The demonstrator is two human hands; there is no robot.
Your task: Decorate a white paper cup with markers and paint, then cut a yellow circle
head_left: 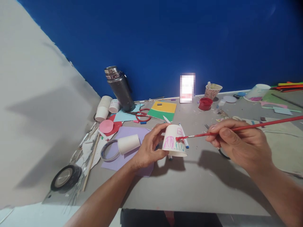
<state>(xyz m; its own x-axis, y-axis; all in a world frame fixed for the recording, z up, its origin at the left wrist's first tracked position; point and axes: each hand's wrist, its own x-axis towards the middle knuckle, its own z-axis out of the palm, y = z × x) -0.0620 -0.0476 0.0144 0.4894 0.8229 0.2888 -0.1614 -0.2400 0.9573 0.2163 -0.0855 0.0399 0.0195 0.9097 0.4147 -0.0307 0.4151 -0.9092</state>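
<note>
My left hand [151, 145] grips a white paper cup [170, 132] that is held upside down above the table. Pink, purple and teal marks cover part of the cup's side. In my right hand [243, 143] is a red paintbrush [203, 135], pinched between thumb and fingers. Its red-loaded tip touches the cup's side, where a patch of red paint shows. Markers [184, 135] lie on the table behind the cup, partly hidden by it. Farther back stands a small pot of red paint [205, 103].
A patterned cup [212, 91] stands behind the paint pot. At left are a dark flask [120, 93], red-handled scissors [143, 115], purple paper [139, 168], a tape roll [110, 150] and a white cup lying on its side [129, 144]. A lit phone [187, 87] leans against the blue wall.
</note>
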